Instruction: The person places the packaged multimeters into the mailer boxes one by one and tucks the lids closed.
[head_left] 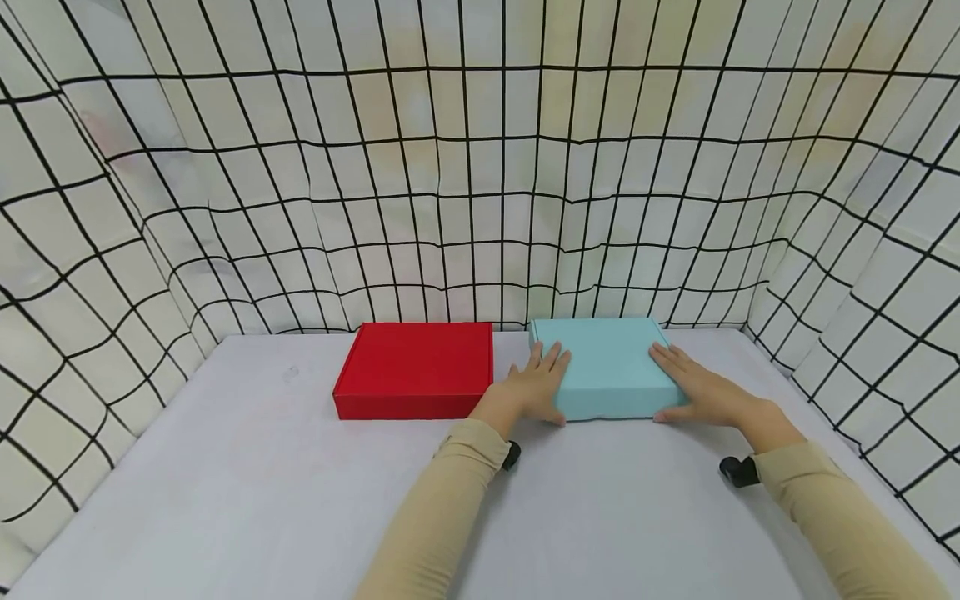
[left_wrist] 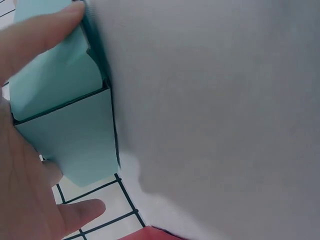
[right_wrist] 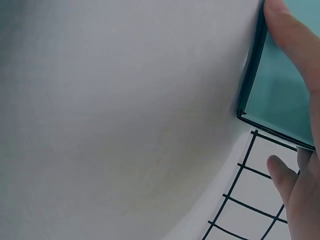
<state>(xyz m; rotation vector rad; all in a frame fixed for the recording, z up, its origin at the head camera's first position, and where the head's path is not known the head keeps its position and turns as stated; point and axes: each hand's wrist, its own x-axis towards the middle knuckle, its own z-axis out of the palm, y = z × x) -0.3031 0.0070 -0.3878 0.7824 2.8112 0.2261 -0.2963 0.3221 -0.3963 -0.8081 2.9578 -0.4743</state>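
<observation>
A closed, flat light blue box (head_left: 611, 358) lies at the back of the white table, right of centre. My left hand (head_left: 534, 387) is at its left side, fingers spread straight over the top edge. The thumb (left_wrist: 47, 37) lies along the front face in the left wrist view. At the box's right side is my right hand (head_left: 701, 389), its fingers straight on the top edge. In the right wrist view its thumb (right_wrist: 295, 37) rests against the front face. The hands' undersides are partly hidden.
Just left of the blue box lies a closed red box (head_left: 420, 367), close to my left wrist. White walls with a black grid (head_left: 480, 200) enclose the white table (head_left: 225, 500) at the back and both sides. A black wrist device (head_left: 738, 472) sits at my right cuff.
</observation>
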